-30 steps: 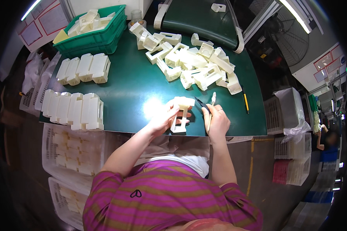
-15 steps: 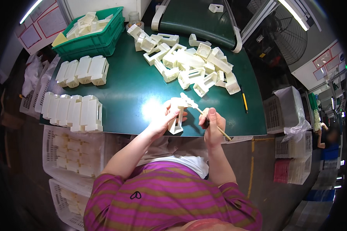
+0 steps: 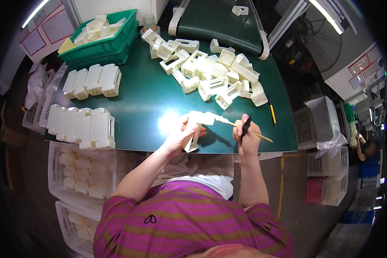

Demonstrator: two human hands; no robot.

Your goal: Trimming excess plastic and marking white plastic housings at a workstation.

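My left hand grips a cream plastic housing, a hollow frame with a long slot, held tilted just above the table's front edge. Its fingers wrap around the frame's side. A thin wooden stick lies across my right hand, whose fingers are closed around it. Something black sits at those same fingers; its kind is unclear. At the stick's far end, a pale lumpy tip meets the upper end of the housing. Whether it goes inside cannot be made out.
Loose cream housings lie piled at the table's back, before a dark conveyor belt. Two rows of housings stand at left, near a green crate. A yellow-black pen lies at right. White baskets sit below left.
My right hand has moved right with the stick, which lies flatter. The housing has shifted slightly left and down in my left hand. The stick's lumpy tip shows less of itself.
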